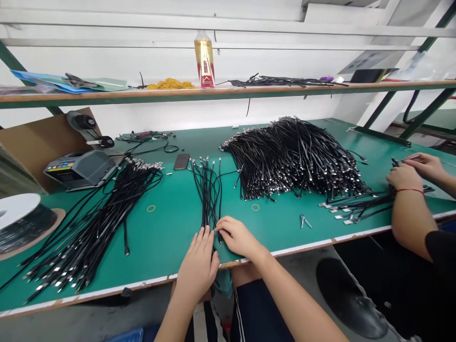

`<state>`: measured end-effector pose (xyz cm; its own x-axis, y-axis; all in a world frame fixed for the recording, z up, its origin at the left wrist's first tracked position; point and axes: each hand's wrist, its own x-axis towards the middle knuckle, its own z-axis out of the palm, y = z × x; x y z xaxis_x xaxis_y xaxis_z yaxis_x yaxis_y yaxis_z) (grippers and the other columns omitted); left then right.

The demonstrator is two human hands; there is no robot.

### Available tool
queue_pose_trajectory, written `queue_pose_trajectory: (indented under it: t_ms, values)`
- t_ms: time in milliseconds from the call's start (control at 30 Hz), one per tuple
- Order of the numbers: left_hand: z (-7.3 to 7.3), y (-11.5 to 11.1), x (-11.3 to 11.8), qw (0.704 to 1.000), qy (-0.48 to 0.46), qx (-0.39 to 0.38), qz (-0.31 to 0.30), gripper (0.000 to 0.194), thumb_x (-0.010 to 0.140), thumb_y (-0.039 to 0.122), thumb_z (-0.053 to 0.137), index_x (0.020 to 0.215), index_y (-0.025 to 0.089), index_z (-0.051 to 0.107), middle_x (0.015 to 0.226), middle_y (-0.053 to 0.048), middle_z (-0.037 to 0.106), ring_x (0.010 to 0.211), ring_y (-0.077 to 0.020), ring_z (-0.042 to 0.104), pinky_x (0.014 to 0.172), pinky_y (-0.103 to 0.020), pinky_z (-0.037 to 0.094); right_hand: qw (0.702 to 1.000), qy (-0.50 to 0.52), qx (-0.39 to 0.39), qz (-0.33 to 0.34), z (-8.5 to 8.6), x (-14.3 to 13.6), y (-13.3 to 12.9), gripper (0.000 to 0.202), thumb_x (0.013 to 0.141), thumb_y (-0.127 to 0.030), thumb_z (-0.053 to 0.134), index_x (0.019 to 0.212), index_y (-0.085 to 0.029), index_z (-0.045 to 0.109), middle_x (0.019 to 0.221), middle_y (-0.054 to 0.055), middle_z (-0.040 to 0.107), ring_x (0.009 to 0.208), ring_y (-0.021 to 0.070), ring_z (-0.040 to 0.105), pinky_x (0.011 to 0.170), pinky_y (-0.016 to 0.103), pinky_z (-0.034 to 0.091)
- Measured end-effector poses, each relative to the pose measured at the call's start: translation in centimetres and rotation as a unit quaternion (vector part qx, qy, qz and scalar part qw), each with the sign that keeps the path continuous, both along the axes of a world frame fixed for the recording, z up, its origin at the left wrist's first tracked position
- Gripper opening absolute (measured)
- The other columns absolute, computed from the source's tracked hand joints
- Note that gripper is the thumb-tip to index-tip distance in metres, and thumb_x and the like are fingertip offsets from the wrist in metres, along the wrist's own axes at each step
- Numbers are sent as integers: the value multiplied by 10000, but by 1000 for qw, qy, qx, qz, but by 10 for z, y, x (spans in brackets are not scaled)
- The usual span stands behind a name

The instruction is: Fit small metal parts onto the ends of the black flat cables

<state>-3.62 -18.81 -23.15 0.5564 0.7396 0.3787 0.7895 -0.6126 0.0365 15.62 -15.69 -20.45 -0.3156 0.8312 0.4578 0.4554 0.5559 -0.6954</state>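
Observation:
A small bundle of black cables (206, 194) with metal plug ends lies lengthwise on the green table in front of me. My left hand (198, 263) rests flat over the near end of this bundle, fingers stretched out together, covering the lower plugs. At the bundle's right side, my right hand (239, 237) has its fingers curled and its fingertips pinched on a cable (220, 209). The exact grip is partly hidden by the fingers.
Left are a larger cable bundle (117, 204), a spool (21, 223) and a grey machine (80, 168). A big cable heap (295, 156) lies back right. A phone (181, 161), rubber bands (151, 208) and nail clippers (304, 221) are nearby. A co-worker's hands (406, 175) handle cables at right.

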Motion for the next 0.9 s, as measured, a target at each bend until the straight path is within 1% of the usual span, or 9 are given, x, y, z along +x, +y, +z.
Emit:
queue_pose_trajectory:
  t_ms: [67,133,167,233,333,567,700,800,900]
  values:
    - [0,0,0,1000,-3,-2,-5,690,949,430,479,1514,59,344,1559,-214,395,1469,-341,319,1161,-530,367,1000,7,-1,17,2,1,0,301,927,-21,469,1030,-193,693,1118,60,679,1071,156,639,982,301,518]
    - [-1,0,0,1000,-13,0,-9,867,891,585,534,1532,52,296,1548,-238,401,1455,-368,339,1145,-542,384,999,10,0,34,3,1,-1,321,923,-12,460,1046,-188,699,1138,62,692,1094,153,645,1004,301,517]
    - [-1,0,0,1000,-19,1,-7,922,870,622,548,1541,53,269,1542,-246,407,1448,-373,351,1139,-544,391,999,11,1,43,4,1,-1,329,921,-11,463,1065,-189,699,1148,61,696,1104,152,646,1014,303,515]
    - [-1,0,0,1000,-31,4,1,919,886,602,542,1559,68,215,1536,-246,417,1441,-364,367,1134,-541,397,998,10,2,56,6,1,-3,352,914,-9,469,1115,-194,691,1167,56,698,1124,149,641,1032,304,509]
    - [0,-1,1,999,-41,-5,7,817,944,502,508,1573,100,175,1545,-220,417,1449,-335,362,1141,-530,393,998,10,1,59,7,0,-4,368,917,-10,455,1139,-197,682,1174,58,693,1129,152,637,1026,313,512]
    - [6,0,3,995,-79,-58,21,688,957,479,506,1528,146,317,1545,-155,445,1468,-300,337,1173,-513,361,1000,-6,-13,27,8,-1,-7,287,948,-65,449,1072,-200,669,1125,67,655,1087,170,617,998,335,506]
    - [5,1,3,988,-118,-87,47,692,941,489,533,1526,186,321,1538,-128,464,1451,-293,372,1162,-501,381,999,-28,-14,31,12,-2,-10,216,937,-122,550,1110,-201,652,1129,64,633,1081,177,601,992,329,494]
    - [5,0,3,983,-135,-107,71,742,919,496,567,1535,183,298,1540,-139,457,1440,-302,389,1143,-494,405,998,-47,-7,44,13,-2,-11,250,894,-176,657,1139,-224,656,1117,52,632,1074,196,593,983,346,489]
    - [6,-2,3,979,-137,-123,88,765,899,504,594,1529,173,313,1542,-152,450,1440,-315,387,1124,-497,428,998,-54,-4,38,11,-3,-9,151,900,-195,660,1047,-224,673,1081,46,631,1045,198,593,959,347,488]
